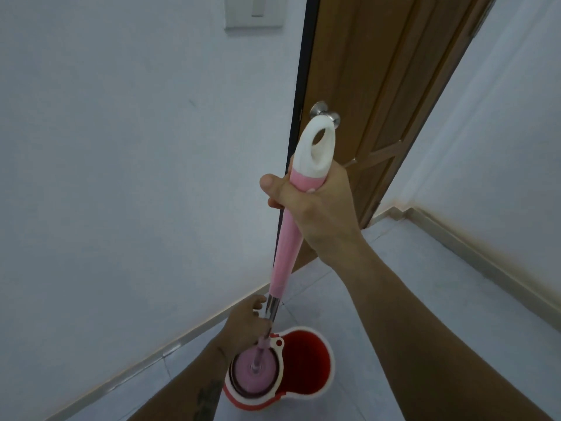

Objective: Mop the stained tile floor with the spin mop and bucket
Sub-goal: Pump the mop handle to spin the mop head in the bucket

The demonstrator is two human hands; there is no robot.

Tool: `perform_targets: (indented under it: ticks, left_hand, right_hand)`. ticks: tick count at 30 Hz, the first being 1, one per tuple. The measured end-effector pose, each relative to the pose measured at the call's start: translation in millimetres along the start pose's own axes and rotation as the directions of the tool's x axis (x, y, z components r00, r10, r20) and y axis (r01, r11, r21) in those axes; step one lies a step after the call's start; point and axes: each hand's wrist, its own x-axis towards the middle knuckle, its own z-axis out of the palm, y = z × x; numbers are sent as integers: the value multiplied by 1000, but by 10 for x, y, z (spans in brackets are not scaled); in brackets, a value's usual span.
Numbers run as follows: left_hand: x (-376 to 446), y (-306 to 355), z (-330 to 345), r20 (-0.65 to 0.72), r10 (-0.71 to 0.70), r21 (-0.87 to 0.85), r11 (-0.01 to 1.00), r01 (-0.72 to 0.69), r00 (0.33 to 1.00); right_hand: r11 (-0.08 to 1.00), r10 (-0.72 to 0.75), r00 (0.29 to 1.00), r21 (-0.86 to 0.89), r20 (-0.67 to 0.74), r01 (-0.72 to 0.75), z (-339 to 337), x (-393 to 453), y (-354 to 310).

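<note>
The spin mop has a pink handle (288, 244) with a white looped end and a metal shaft below. My right hand (312, 205) is wrapped around the top of the pink grip. My left hand (246, 325) holds the metal shaft lower down. The pink mop head (253, 370) sits in the round spinner basket of the red and white bucket (306, 357), which stands on the pale tile floor (394, 299) below me. The mop head looks blurred.
A white wall (121, 177) with a skirting strip runs along the left. A wooden door (379, 101) with a metal knob stands ahead, beside a dark frame edge. Another wall with skirting lies on the right. A light switch plate (253, 10) is high on the wall.
</note>
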Motion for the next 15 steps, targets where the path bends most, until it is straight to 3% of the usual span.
perform_targets:
  ticks: [5, 15]
  left_hand:
    - [-26, 175, -49, 24, 81, 70, 994, -83, 996]
    - [-149, 302, -11, -6, 129, -42, 991, -130, 992]
  right_hand:
    - [999, -40, 999, 21, -15, 40, 4, 10, -143]
    - [997, -41, 997, 59, -59, 44, -30, 46, -410]
